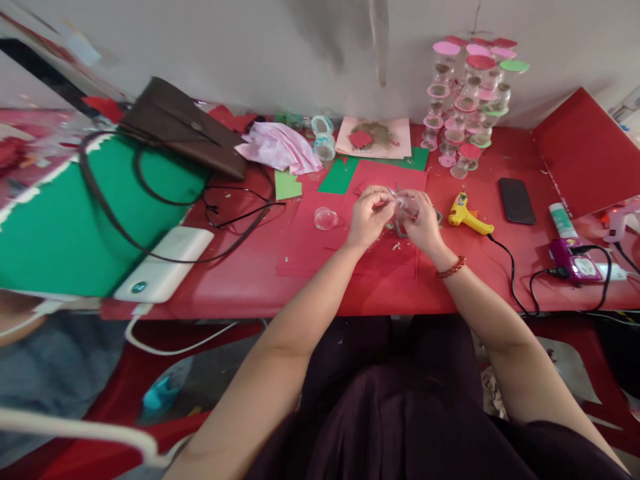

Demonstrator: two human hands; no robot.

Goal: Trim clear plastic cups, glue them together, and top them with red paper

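Note:
My right hand (pixel 419 217) is closed around a small clear plastic piece (pixel 407 205), which its fingers partly cover. Close against it, my left hand (pixel 371 212) pinches thumb and finger together at the piece's near side; what lies in that pinch is too small to tell. Below my right hand shows part of a grey-green loop (pixel 401 229), perhaps a scissors handle. A round clear plastic piece (pixel 326 219) lies left of my left hand on red paper (pixel 307 250). A yellow glue gun (pixel 469 215) rests to the right of my right hand.
Stacked clear hourglass-shaped pieces with coloured paper discs (pixel 465 107) stand at the back right. A phone (pixel 517 200), glue stick (pixel 563 220) and purple power adapter (pixel 575 260) lie right. Left are a brown bag (pixel 180 127), pink cloth (pixel 280 147) and white power bank (pixel 165 263); cables trail nearby.

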